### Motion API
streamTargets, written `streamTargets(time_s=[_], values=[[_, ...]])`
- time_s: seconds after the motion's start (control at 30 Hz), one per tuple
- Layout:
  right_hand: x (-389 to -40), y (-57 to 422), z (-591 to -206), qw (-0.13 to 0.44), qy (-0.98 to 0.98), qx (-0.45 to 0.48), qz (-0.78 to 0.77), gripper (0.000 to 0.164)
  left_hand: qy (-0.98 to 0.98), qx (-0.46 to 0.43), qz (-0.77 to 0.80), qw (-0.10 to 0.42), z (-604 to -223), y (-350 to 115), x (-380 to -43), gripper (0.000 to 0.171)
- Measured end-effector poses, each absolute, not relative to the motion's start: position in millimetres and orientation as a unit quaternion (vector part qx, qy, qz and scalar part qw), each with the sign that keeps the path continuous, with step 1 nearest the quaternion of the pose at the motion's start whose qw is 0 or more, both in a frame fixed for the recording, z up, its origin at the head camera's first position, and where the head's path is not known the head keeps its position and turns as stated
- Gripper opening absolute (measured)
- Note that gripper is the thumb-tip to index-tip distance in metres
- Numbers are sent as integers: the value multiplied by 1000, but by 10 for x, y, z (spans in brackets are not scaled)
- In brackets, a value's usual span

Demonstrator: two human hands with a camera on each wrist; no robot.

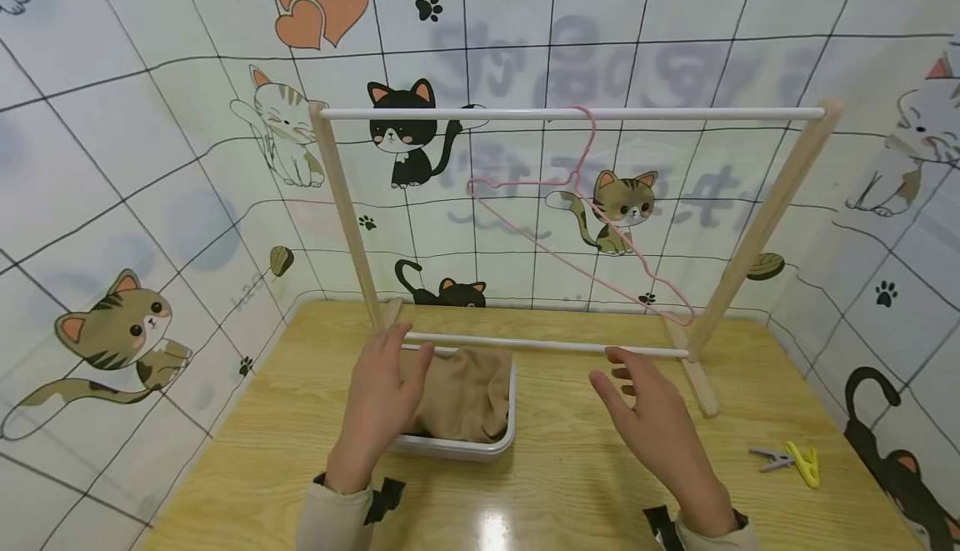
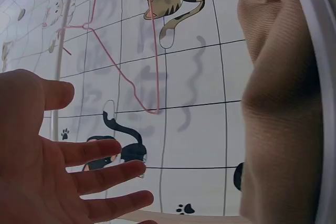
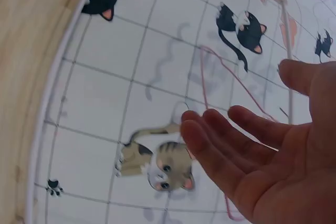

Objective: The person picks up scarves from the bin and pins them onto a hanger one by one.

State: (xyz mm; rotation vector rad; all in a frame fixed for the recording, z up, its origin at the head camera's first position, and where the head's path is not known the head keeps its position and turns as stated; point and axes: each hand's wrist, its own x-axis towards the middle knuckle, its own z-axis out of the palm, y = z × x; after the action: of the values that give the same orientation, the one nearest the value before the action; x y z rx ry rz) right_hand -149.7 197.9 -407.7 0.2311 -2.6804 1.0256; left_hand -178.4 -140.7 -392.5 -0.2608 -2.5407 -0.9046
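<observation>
Above the table (image 1: 570,484), the left hand (image 1: 384,397) spreads its fingers; the right hand (image 1: 660,422) bends its loosely, thumb apart. Off to the right lie a grey clip (image 1: 772,458) and a yellow clip (image 1: 806,465). Beside the left hand, tan cloth (image 1: 467,393), finely ribbed and softly crumpled, fills a white tub (image 1: 457,450). Behind, a thin pink hanger (image 1: 576,178) hangs aslant, right end low, from the rack's (image 1: 450,114) white upper bar.

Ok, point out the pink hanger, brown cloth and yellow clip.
Pink hanger (image 1: 575,177), head view: joint below its hook.
Brown cloth (image 1: 467,397), head view: middle of its rumpled top.
Yellow clip (image 1: 805,465), head view: its middle.
</observation>
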Motion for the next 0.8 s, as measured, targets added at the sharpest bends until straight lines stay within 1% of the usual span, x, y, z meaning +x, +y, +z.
streamTargets(time_s=[0.17, 0.33, 0.43, 0.67, 0.8], values=[[-1600, 1828, -4251, 130, -909, 97, 385, 54, -909, -87, -354, 203, -3977, -1445, -1865, 56], [-1673, 1662, -4386, 95, -900, 95, 414, 54, -912, -70, -362, 178, -4083, -1481, -1962, 56], [-1714, 1568, -4435, 77, -897, 88, 426, 52, -913, -63, -363, 173, -4172, -1510, -2027, 56], [-1763, 1408, -4517, 61, -895, 76, 436, 48, -915, -43, -372, 151, -4327, -1558, -2139, 58], [-1772, 1326, -4569, 51, -896, 66, 437, 50, -917, -38, -367, 153, -4369, -1556, -2173, 58]])
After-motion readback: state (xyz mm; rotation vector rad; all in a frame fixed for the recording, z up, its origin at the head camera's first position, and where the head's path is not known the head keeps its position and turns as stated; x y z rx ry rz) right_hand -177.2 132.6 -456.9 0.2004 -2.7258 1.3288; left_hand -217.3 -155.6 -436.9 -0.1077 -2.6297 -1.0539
